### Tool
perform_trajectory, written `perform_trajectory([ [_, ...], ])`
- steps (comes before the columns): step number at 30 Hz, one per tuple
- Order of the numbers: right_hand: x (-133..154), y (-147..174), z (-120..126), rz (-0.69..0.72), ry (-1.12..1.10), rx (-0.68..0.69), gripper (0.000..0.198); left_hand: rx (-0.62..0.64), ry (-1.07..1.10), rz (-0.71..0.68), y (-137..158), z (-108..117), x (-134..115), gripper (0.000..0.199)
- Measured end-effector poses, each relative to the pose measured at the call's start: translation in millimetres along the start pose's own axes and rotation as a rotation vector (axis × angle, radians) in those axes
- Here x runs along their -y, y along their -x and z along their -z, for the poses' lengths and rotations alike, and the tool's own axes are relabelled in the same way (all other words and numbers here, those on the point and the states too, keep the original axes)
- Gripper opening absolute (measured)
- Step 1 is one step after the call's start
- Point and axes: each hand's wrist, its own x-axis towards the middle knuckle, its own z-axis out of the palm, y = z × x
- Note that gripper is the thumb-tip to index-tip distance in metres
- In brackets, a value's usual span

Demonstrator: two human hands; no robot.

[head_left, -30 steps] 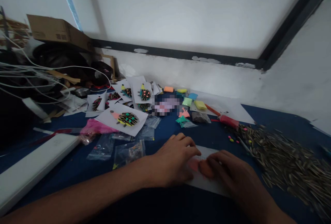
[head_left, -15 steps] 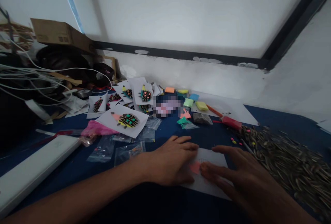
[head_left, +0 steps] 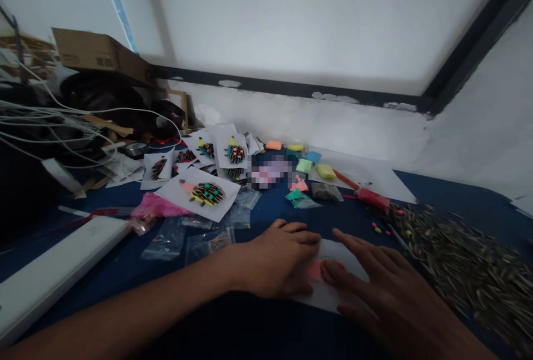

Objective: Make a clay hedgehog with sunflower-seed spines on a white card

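Note:
A small white sheet of paper lies on the blue tabletop in front of me. On it is a flat patch of salmon-pink clay, partly covered by my fingers. My left hand rests flat on the sheet's left side, fingers loosely spread, holding nothing. Over the right side, my right hand has its fingers apart, one fingertip pressed on the clay's right edge. Faint drawn lines show near the clay; the rest of the drawing is hidden.
A heap of striped sunflower seeds lies at right, near a red packet. Coloured clay packs, including a yellow one, lie at the back. Hedgehog pictures on paper, plastic bags and a white bar-shaped case are at left.
My right hand has shifted slightly, its fingers spreading wider while a fingertip stays at the clay. The pink patch reaches a little further right. My left hand has hardly moved.

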Motion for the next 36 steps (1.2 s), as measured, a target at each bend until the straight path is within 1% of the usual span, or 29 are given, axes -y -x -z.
perform_trajectory([
  [8,5,3,-8,-0.023,0.016,0.065,0.039,-0.021,-0.03,-0.023,-1,-3,2,0.051],
  [11,7,3,-9,-0.07,-0.021,0.067,0.036,-0.026,-0.04,-0.03,0,-4,3,0.051],
  [15,6,2,-4,-0.13,-0.091,0.051,0.031,-0.017,-0.049,-0.015,0,-3,2,0.049],
  [18,2,3,3,-0.165,-0.074,0.028,0.03,-0.014,-0.046,-0.018,-1,-2,2,0.049],
  [20,-1,4,7,-0.149,-0.041,0.013,0.029,-0.018,-0.046,-0.024,-1,-2,2,0.049],
  [22,-1,4,10,-0.097,-0.007,-0.007,0.03,-0.022,-0.047,-0.026,-1,-3,3,0.049],
  [27,7,0,14,0.015,0.053,-0.005,0.035,-0.027,-0.053,-0.021,-1,-5,4,0.049],
  [32,17,0,11,0.055,0.115,0.01,0.04,-0.026,-0.061,-0.024,-2,-5,4,0.05],
  [36,21,3,5,0.072,0.182,-0.006,0.044,-0.031,-0.057,-0.021,-2,-5,4,0.049],
])
